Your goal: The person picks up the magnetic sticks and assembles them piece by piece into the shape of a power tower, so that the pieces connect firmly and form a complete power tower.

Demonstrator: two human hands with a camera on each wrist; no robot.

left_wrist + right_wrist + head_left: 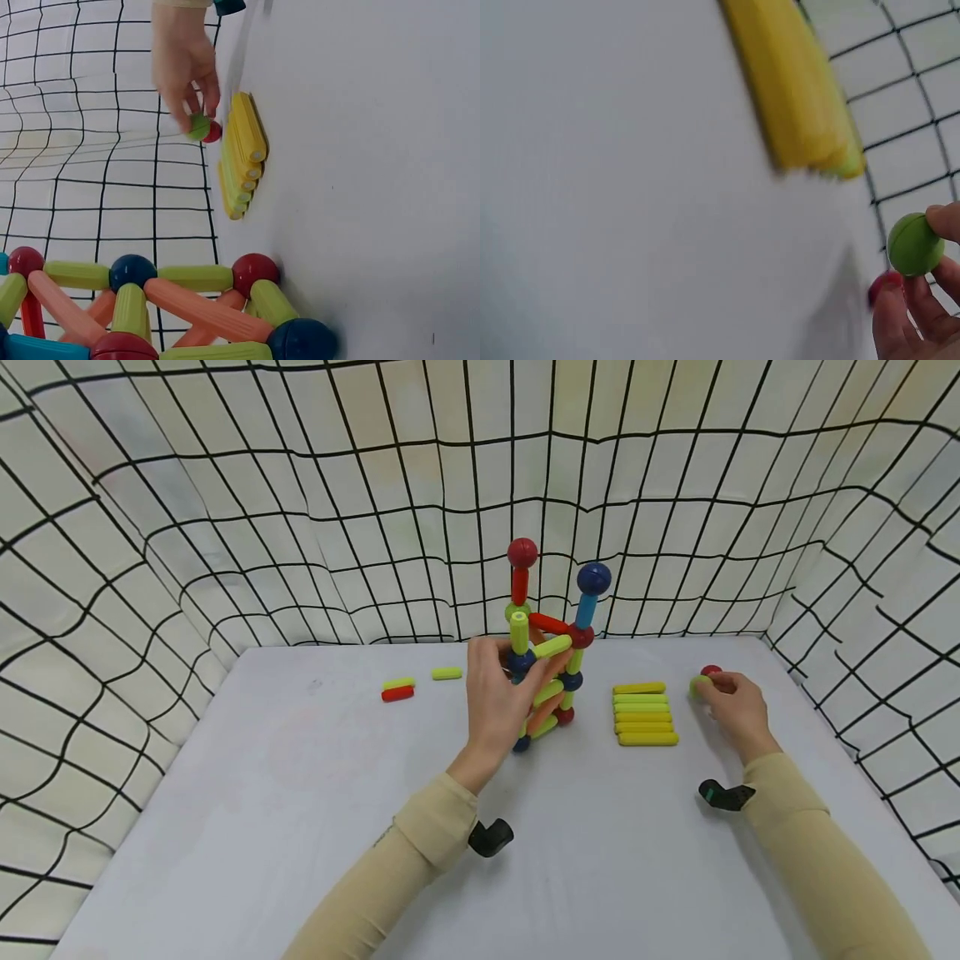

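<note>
A tall tower of magnetic rods and balls (572, 681) stands right of the table's middle. My left hand (491, 697) grips its left side around a blue ball (521, 662), the thumb reaching across the front. Red and blue balls top its two upright rods. Over at the right, my right hand (738, 710) pinches a green ball (915, 244) between thumb and fingers. Close beside that ball is a red ball (213, 132); whether the two touch I cannot tell. The left wrist view shows orange diagonal rods (210, 311) in the tower, but not my left hand.
Yellow and light green rods (645, 717) lie in a row between the tower and my right hand. On the left are a red rod (397, 693) and short green rods (447, 673). Black netting (360, 510) over white cloth surrounds the white table (300, 827).
</note>
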